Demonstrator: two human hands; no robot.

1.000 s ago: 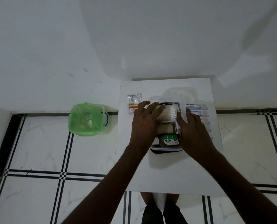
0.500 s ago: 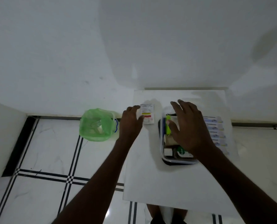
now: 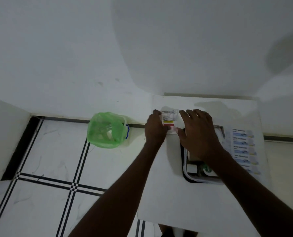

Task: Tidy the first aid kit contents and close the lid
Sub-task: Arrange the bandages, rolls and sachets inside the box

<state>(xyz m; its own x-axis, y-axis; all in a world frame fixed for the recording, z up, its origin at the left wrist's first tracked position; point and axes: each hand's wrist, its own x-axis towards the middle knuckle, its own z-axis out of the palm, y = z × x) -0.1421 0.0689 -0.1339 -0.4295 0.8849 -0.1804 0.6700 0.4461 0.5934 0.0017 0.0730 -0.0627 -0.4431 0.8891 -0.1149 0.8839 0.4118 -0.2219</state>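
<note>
A small white packet [image 3: 169,118] with a yellow and red label lies near the back left corner of the white table [image 3: 185,199]. My left hand [image 3: 155,128] grips its left edge. My right hand [image 3: 199,134] touches its lower right corner with the thumb, fingers spread above the table. The open first aid box [image 3: 186,170] sits to the right, mostly hidden under my right wrist; a green-labelled item [image 3: 206,168] shows inside. A strip of blue bandage packets [image 3: 244,149] lies right of the box.
A bin lined with a green bag [image 3: 106,130] stands on the tiled floor left of the table, against the white wall. The table's left edge runs close to my left hand.
Both hands left the box and moved left to the labelled packet; my left hand took its edge and my right hand came over to its corner. The view shifted left.
</note>
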